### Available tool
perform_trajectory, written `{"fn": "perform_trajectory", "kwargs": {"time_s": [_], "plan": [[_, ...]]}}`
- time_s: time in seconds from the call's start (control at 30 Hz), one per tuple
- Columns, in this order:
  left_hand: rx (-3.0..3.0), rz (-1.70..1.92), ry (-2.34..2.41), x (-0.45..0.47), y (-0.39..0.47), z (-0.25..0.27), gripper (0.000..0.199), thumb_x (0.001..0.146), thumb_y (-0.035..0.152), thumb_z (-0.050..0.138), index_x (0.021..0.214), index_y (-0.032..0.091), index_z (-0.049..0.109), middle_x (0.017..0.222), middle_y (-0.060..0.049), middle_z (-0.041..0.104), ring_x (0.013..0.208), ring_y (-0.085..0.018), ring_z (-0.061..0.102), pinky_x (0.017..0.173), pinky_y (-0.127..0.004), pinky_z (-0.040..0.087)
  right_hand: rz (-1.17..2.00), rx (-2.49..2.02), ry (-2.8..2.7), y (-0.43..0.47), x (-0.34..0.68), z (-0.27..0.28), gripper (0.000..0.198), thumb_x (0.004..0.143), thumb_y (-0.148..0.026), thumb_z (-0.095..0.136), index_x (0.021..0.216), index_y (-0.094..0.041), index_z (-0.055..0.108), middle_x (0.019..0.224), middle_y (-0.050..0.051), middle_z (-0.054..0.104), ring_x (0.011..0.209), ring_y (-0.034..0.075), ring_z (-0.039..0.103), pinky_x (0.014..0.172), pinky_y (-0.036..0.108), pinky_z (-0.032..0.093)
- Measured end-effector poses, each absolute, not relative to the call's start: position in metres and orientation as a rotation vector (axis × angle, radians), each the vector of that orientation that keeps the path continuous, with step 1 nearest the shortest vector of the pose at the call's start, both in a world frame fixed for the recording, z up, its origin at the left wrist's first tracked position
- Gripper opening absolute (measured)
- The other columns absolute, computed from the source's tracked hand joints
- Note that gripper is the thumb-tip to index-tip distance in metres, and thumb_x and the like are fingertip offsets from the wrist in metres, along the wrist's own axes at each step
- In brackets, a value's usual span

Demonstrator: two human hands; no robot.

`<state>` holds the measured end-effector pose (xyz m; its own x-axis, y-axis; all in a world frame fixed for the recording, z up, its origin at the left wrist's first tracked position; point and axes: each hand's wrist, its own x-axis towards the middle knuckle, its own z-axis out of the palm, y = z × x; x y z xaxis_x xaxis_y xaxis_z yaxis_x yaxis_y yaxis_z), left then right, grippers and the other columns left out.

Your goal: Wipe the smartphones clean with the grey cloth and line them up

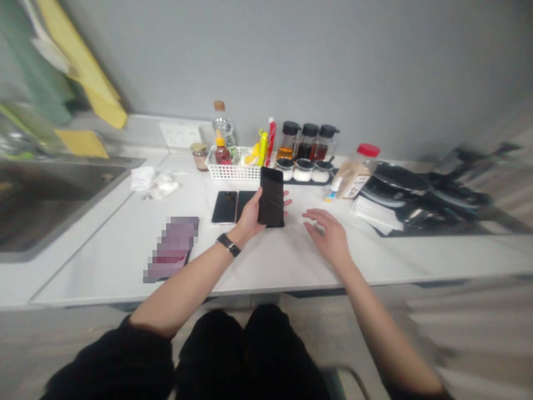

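Note:
My left hand point(250, 218), with a dark watch on its wrist, holds a black smartphone point(271, 197) upright, its dark face towards me. The thumb lies along one edge and fingertips show past the other. To the right, my right hand point(328, 238) hovers over the counter with fingers loosely bent and thumb apart, nothing in it. Behind my left hand lie a dark phone with a pale edge point(225, 207) and another dark phone point(245, 200), partly hidden. A dark edge of something shows beneath the held phone. A tablet-like device point(175, 247), its surface pixelated, lies by my left forearm.
Along the wall stand a jar point(200, 156), a white basket point(241, 171) of bottles and packets, and a seasoning rack point(303, 169). A red-lidded container point(358, 171) and black pans point(395, 186) are at right. Crumpled tissues point(156, 182) lie near the sink point(62, 205).

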<state>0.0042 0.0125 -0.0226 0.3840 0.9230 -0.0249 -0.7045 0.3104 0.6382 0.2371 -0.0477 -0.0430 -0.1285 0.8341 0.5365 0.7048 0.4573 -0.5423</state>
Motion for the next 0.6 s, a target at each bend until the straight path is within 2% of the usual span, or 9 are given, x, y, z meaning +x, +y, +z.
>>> {"fn": "perform_trajectory", "kwargs": {"time_s": [0.07,0.2,0.3,0.37,0.4,0.5,0.6], "plan": [[0.582,1.090,0.427,0.004,0.011,-0.022,0.057,0.113,0.048,0.038,0.151,0.012,0.064,0.145,-0.019,0.073,0.117,-0.033,0.078,0.090,-0.045,0.065,0.191,-1.408,-1.944,-0.053,0.275,-0.056,0.028,0.100,-0.040,0.066,0.118,-0.030,0.084,0.133,0.010,0.076,0.114,0.030,0.077,0.102,0.050,0.064],[0.571,1.035,0.416,0.004,0.009,-0.021,0.060,0.113,0.049,0.036,0.151,0.010,0.062,0.141,-0.021,0.075,0.112,-0.034,0.079,0.086,-0.046,0.065,0.382,-1.352,-2.029,-0.055,0.307,-0.066,0.027,0.101,-0.043,0.066,0.109,-0.029,0.087,0.116,0.008,0.084,0.109,0.030,0.079,0.102,0.049,0.063],[0.577,1.002,0.404,0.004,0.008,-0.020,0.069,0.113,0.061,0.029,0.148,0.014,0.066,0.138,-0.020,0.076,0.112,-0.035,0.079,0.087,-0.049,0.065,0.404,-1.317,-1.816,-0.044,0.289,-0.046,0.030,0.099,-0.047,0.071,0.115,-0.026,0.084,0.114,0.009,0.084,0.103,0.028,0.079,0.090,0.043,0.065],[0.577,0.979,0.424,0.006,0.007,-0.021,0.072,0.111,0.068,0.030,0.144,0.016,0.069,0.135,-0.018,0.078,0.111,-0.035,0.079,0.088,-0.048,0.065,0.367,-1.263,-1.680,-0.027,0.265,-0.025,0.034,0.095,-0.047,0.077,0.122,-0.026,0.081,0.116,0.009,0.083,0.104,0.027,0.078,0.085,0.040,0.066],[0.574,0.971,0.444,0.006,0.006,-0.022,0.071,0.111,0.069,0.032,0.142,0.017,0.070,0.132,-0.017,0.079,0.109,-0.034,0.080,0.088,-0.049,0.065,0.351,-1.195,-1.689,-0.016,0.252,-0.016,0.031,0.095,-0.046,0.078,0.119,-0.026,0.081,0.116,0.008,0.083,0.104,0.026,0.078,0.083,0.038,0.065],[0.564,0.935,0.497,0.009,0.006,-0.027,0.067,0.111,0.067,0.036,0.138,0.017,0.072,0.123,-0.016,0.082,0.100,-0.033,0.081,0.092,-0.052,0.064,0.224,-0.886,-1.954,0.025,0.217,0.004,0.017,0.101,-0.039,0.073,0.105,-0.026,0.083,0.115,0.008,0.082,0.106,0.024,0.076,0.089,0.039,0.064],[0.579,0.889,0.497,0.010,0.009,-0.032,0.070,0.111,0.067,0.034,0.136,0.015,0.074,0.122,-0.018,0.082,0.102,-0.034,0.081,0.093,-0.053,0.063,-0.018,-0.777,-1.986,0.058,0.194,0.003,0.019,0.105,-0.034,0.067,0.103,-0.026,0.084,0.107,0.008,0.082,0.103,0.025,0.076,0.094,0.043,0.062]]}}
